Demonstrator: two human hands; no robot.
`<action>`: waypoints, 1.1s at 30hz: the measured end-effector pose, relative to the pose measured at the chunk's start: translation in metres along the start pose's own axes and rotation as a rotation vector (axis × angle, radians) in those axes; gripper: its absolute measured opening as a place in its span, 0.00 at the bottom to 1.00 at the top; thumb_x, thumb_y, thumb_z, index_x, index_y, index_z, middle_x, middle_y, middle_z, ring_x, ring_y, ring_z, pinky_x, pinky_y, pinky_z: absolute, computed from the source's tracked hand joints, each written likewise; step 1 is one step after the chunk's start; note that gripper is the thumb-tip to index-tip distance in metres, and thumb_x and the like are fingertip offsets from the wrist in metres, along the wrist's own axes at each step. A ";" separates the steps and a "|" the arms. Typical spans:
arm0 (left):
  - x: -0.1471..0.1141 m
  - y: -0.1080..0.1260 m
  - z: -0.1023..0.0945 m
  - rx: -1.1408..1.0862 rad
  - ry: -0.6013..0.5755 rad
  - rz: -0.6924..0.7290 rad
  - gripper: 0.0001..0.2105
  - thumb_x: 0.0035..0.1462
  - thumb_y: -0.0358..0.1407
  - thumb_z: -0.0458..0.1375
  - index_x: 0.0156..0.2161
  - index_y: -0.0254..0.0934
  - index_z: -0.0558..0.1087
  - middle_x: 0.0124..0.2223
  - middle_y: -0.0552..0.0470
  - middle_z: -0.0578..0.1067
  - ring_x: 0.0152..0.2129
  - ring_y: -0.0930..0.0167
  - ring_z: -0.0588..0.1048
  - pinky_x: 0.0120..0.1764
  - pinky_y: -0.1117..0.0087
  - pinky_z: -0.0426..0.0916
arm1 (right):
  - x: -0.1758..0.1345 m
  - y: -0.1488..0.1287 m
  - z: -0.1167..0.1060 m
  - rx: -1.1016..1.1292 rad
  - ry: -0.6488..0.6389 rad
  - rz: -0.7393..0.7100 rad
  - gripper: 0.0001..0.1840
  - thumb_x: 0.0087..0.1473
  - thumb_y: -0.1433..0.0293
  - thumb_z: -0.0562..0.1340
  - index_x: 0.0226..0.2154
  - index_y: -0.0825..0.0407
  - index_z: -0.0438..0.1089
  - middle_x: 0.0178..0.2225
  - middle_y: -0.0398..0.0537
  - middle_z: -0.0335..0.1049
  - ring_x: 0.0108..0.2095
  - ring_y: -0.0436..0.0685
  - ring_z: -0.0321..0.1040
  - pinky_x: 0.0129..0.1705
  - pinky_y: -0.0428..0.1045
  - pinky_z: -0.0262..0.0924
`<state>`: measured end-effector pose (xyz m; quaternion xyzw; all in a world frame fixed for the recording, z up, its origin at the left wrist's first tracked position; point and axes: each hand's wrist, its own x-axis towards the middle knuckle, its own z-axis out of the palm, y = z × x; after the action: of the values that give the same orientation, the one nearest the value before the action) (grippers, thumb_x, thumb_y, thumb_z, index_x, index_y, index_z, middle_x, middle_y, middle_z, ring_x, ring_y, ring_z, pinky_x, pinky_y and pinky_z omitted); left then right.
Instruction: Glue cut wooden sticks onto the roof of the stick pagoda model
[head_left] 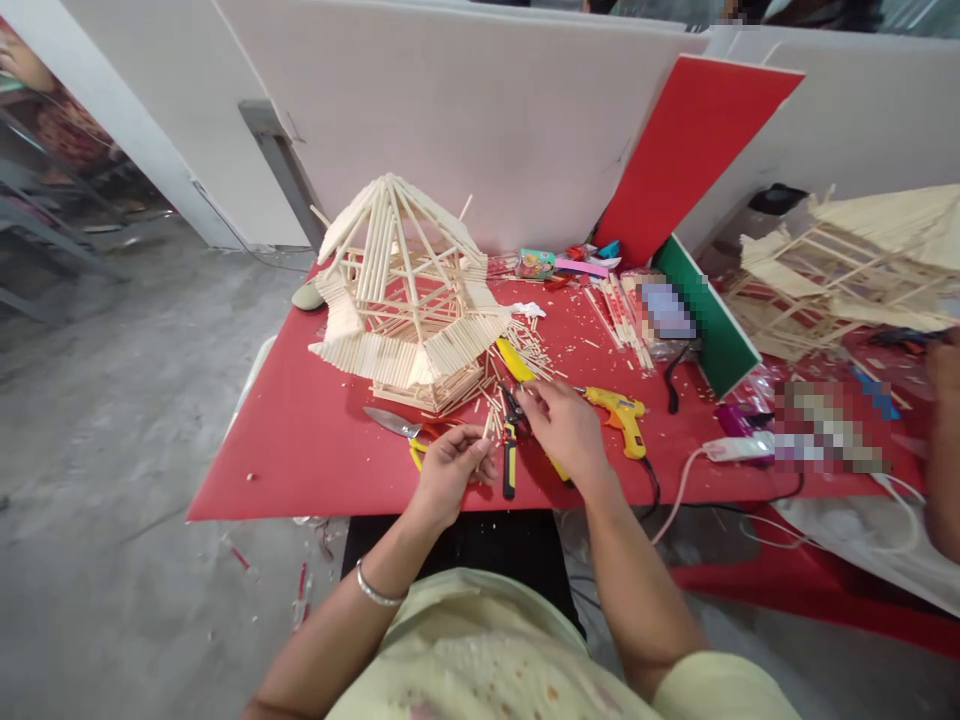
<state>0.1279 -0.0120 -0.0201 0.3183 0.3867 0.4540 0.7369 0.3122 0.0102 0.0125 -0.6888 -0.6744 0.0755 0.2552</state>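
While the left hand (455, 468) pinches a stick (488, 426) pointing lengthwise forward, whether the right hand (564, 425) grasps anything is unclear.

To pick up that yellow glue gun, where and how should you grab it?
Probably by the handle of the glue gun, with the right hand coming from the near side of the table. The gun lies flat, its handle slanting toward that side, while the nozzle points left, away from the grip, and might be hot. Mind the cord at the handle's end.

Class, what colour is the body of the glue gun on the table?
The glue gun has a yellow body, seen best in the head view.
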 end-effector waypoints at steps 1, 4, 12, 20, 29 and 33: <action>0.000 -0.001 -0.002 -0.007 0.009 -0.007 0.17 0.49 0.41 0.68 0.39 0.33 0.72 0.29 0.52 0.77 0.19 0.74 0.75 0.23 0.73 0.72 | -0.014 -0.001 0.005 -0.064 -0.025 0.000 0.26 0.62 0.52 0.52 0.53 0.50 0.69 0.46 0.55 0.72 0.46 0.62 0.67 0.46 0.54 0.60; 0.002 -0.003 -0.004 -0.038 0.032 -0.035 0.17 0.48 0.40 0.69 0.39 0.34 0.70 0.29 0.52 0.77 0.21 0.72 0.77 0.25 0.71 0.74 | -0.060 -0.006 0.020 -0.238 -0.076 0.035 0.43 0.54 0.45 0.58 0.61 0.57 0.60 0.56 0.66 0.63 0.54 0.71 0.61 0.51 0.60 0.58; 0.003 -0.006 -0.003 0.029 0.052 0.020 0.15 0.50 0.39 0.68 0.38 0.33 0.73 0.30 0.50 0.78 0.23 0.74 0.76 0.26 0.74 0.71 | -0.077 -0.005 0.021 -0.274 -0.194 0.292 0.51 0.44 0.57 0.67 0.65 0.63 0.53 0.50 0.70 0.65 0.52 0.75 0.61 0.50 0.63 0.59; -0.003 -0.003 -0.008 0.026 0.071 0.092 0.15 0.50 0.40 0.67 0.39 0.34 0.72 0.31 0.50 0.77 0.22 0.73 0.75 0.24 0.71 0.72 | -0.087 0.040 -0.011 1.026 -0.211 0.656 0.36 0.41 0.58 0.68 0.54 0.49 0.67 0.51 0.53 0.71 0.52 0.65 0.66 0.53 0.59 0.60; -0.002 0.003 0.008 0.183 0.162 0.279 0.18 0.47 0.38 0.69 0.44 0.34 0.77 0.31 0.53 0.75 0.23 0.75 0.73 0.26 0.75 0.72 | -0.111 -0.031 -0.004 1.868 -0.606 0.544 0.30 0.37 0.64 0.63 0.47 0.47 0.67 0.46 0.51 0.70 0.47 0.62 0.68 0.51 0.60 0.62; -0.010 0.004 0.006 0.280 0.189 0.397 0.19 0.50 0.38 0.67 0.49 0.37 0.77 0.30 0.55 0.74 0.22 0.75 0.72 0.26 0.73 0.73 | -0.117 -0.038 0.008 1.185 -0.392 0.566 0.24 0.37 0.70 0.61 0.42 0.49 0.67 0.40 0.50 0.71 0.45 0.63 0.69 0.50 0.60 0.63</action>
<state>0.1283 -0.0206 -0.0108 0.4428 0.4429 0.5596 0.5428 0.2657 -0.1027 -0.0055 -0.5562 -0.3467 0.6191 0.4326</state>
